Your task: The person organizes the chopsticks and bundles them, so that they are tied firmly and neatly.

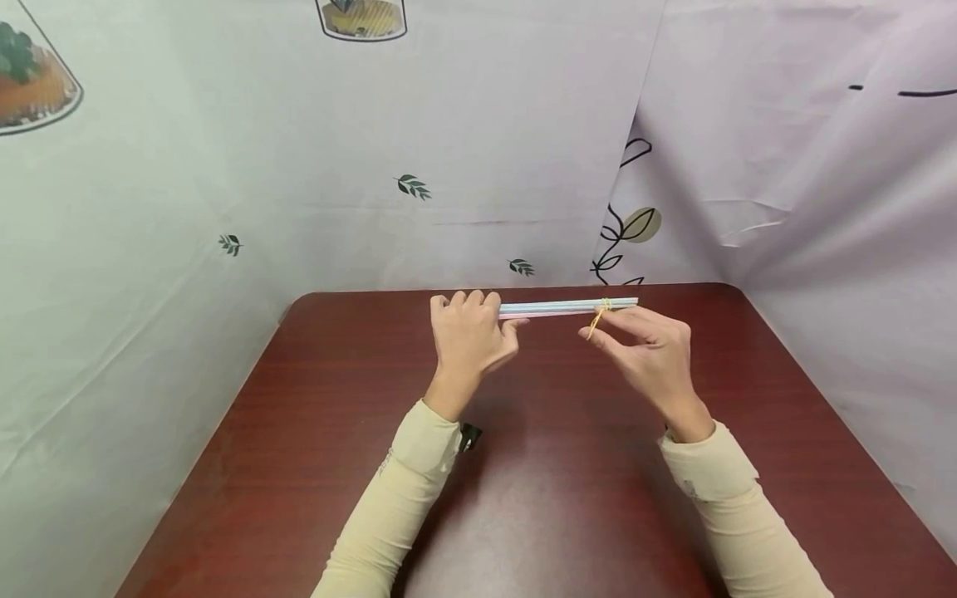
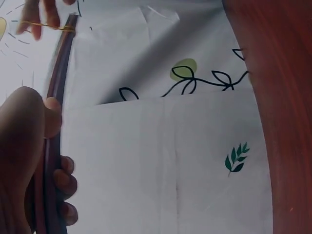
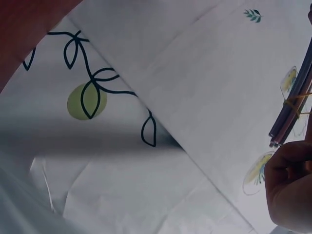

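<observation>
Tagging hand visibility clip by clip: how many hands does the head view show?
2: the left hand grips the bundle of thin sticks; the right hand holds the yellow band looped around the bundle near its right end.

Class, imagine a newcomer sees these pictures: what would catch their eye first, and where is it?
Most likely the bundle of thin, pale rods, held above the dark red table by the left hand. Next, the yellow band round the bundle's far end from that hand, stretched outward by the right hand. Behind, green leaf prints dot the pale backdrop.
</observation>
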Motion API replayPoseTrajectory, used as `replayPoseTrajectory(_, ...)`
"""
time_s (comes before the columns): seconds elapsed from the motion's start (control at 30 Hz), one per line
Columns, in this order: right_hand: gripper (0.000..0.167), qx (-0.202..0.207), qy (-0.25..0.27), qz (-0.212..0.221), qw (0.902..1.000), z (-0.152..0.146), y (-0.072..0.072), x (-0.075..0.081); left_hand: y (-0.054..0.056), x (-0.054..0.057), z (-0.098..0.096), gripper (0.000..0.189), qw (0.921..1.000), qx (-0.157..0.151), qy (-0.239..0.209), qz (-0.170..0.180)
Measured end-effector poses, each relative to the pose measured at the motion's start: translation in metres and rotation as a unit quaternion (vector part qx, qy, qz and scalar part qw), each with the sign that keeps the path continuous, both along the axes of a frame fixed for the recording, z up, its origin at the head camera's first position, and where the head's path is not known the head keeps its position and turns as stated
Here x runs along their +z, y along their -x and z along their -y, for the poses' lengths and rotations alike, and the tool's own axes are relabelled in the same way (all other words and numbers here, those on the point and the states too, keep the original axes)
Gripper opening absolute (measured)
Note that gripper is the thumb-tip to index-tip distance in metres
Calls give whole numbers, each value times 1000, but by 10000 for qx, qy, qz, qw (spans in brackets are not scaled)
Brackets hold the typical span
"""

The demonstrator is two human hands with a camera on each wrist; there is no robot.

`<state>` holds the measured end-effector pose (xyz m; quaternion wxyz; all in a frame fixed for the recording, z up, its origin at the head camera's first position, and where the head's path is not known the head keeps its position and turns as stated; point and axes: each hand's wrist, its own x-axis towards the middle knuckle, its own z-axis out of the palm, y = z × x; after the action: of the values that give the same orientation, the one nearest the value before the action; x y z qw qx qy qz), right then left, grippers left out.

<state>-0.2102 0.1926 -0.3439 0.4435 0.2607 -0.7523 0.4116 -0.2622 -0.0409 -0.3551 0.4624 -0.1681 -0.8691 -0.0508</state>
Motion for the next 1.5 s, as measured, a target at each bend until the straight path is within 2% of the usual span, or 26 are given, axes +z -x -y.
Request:
replayPoseTrajectory(0.13, 29, 194, 515, 138, 9984, 5, -9, 7, -1, 1, -1, 31, 9998, 8, -171, -127)
replayPoseTrajectory(0.27, 34, 235, 1203, 562, 9909, 15, -26, 23, -4, 5, -2, 31, 9992, -17, -338, -228)
replayPoseTrajectory(0.33, 38, 103, 1459, 778, 9862, 21, -33, 29, -6, 7, -2, 31, 9989, -11, -408, -248)
replayPoseTrajectory(0.4, 48, -165, 1546, 1032, 9824, 22, -36, 28, -9, 9, -2, 32, 9985, 1, -473, -273)
replayPoseTrajectory(0.53, 69, -626, 1642, 1483, 9732, 21, -34, 20, -13, 12, -5, 33, 9976, 7, -613, -322)
replayPoseTrajectory(0.63, 74, -680, 1881, 1631, 9661, 22, -30, 18, -15, 14, -7, 36, 9966, 40, -708, -415)
replayPoseTrajectory(0.73, 69, -464, 2326, 1642, 9575, 24, -28, 21, -15, 15, -8, 39, 9958, 55, -767, -506)
replayPoseTrajectory(0.87, 62, -101, 3112, 1723, 9345, 23, -24, 24, -14, 14, -10, 43, 9953, 23, -783, -572)
replayPoseTrajectory(1.0, 56, 6, 3530, 1933, 9154, 19, -18, 26, -14, 13, -10, 45, 9956, 61, -761, -552)
replayPoseTrajectory(1.07, 49, 123, 3664, 2106, 9062, 16, -14, 26, -13, 13, -10, 46, 9956, 56, -761, -535)
replayPoseTrajectory(1.17, 37, 497, 3945, 2359, 8867, 13, -10, 26, -12, 12, -10, 46, 9957, 10, -753, -548)
replayPoseTrajectory(1.33, 14, 837, 4010, 2667, 8724, 9, -7, 24, -10, 12, -11, 34, 9948, -79, -724, -712)
replayPoseTrajectory(1.5, 10, 1147, 4056, 3004, 8556, 8, -6, 24, -10, 14, -12, 18, 9940, -235, -642, -854)
